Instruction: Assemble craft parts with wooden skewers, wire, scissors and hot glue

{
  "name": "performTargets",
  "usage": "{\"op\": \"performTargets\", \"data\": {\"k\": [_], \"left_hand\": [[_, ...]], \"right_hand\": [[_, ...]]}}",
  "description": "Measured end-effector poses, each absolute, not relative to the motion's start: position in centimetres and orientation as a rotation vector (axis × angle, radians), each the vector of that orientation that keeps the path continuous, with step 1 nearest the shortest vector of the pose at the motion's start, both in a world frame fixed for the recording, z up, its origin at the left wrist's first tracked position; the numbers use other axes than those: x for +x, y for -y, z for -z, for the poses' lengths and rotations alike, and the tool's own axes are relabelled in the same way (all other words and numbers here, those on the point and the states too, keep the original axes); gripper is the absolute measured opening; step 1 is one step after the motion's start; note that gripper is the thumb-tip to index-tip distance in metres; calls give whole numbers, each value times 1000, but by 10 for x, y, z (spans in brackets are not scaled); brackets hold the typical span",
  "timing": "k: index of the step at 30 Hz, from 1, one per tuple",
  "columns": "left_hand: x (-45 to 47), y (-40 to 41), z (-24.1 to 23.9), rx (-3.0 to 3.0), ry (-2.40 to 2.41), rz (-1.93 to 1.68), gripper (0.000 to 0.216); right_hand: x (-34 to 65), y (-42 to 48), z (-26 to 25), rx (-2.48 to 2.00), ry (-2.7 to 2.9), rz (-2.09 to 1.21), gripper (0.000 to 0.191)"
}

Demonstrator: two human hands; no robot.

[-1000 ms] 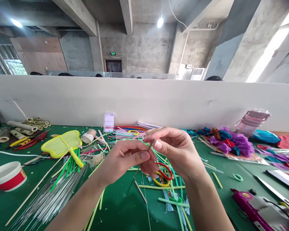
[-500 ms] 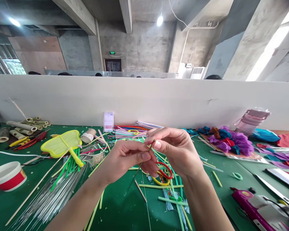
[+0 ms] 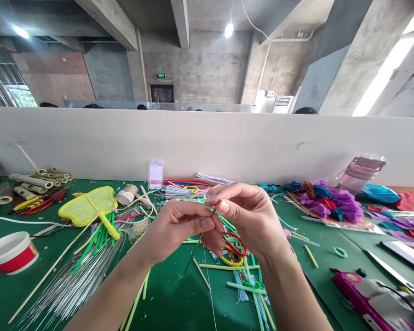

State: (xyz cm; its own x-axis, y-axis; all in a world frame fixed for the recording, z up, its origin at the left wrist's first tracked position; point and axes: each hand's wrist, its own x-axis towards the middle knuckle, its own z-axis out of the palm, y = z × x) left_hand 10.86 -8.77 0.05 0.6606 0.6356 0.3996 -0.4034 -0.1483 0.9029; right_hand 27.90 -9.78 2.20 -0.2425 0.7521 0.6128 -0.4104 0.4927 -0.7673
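Both hands meet above the middle of the green table, pinching one thin dark wire [image 3: 196,248]. My left hand [image 3: 182,230] is closed, its thumb and index finger on the wire's middle stretch. With thumb and forefinger, my right hand [image 3: 248,216] grips the upper end, whose tip is mostly hidden by the fingertips. The wire's lower part slants down to the left and looks faint. Just beneath the hands lie a red loop [image 3: 240,246] and a yellow loop [image 3: 232,262] of bendable stem, among pale green strips [image 3: 227,266].
To the left are a yellow fan-shaped piece [image 3: 89,206], a bundle of metal wires [image 3: 79,276], a paper cup [image 3: 12,253], pliers [image 3: 51,200] and bamboo tubes [image 3: 34,181]. On the right lie purple fabric petals [image 3: 345,202], scissors [image 3: 393,271] and a magenta hot-glue tool or power strip [image 3: 352,289].
My right hand has shifted slightly left, and its wrist has turned a little. Both hands keep their pinch on the wire; the things on the table look unmoved.
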Motion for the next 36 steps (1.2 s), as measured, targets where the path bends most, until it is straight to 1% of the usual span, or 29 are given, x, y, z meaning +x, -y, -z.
{"op": "performTargets", "data": {"k": [3, 7, 14, 21, 25, 36], "left_hand": [[108, 88, 0, 1429, -167, -907, 15], [109, 87, 1, 1396, -153, -920, 15], [109, 86, 2, 1375, -174, -873, 17], [110, 86, 0, 1402, -226, -890, 16], [110, 86, 1, 1417, -272, -907, 19], [109, 85, 2, 1445, -276, -918, 17]], "right_hand": [[279, 97, -21, -300, 1443, -1220, 3], [278, 96, -22, -288, 1412, -1317, 7], [276, 94, -20, -305, 1402, -1261, 3], [272, 97, -20, -345, 1387, -1210, 5], [270, 98, -21, -394, 1358, -1187, 10], [266, 100, -18, -316, 1294, -1355, 11]]}}
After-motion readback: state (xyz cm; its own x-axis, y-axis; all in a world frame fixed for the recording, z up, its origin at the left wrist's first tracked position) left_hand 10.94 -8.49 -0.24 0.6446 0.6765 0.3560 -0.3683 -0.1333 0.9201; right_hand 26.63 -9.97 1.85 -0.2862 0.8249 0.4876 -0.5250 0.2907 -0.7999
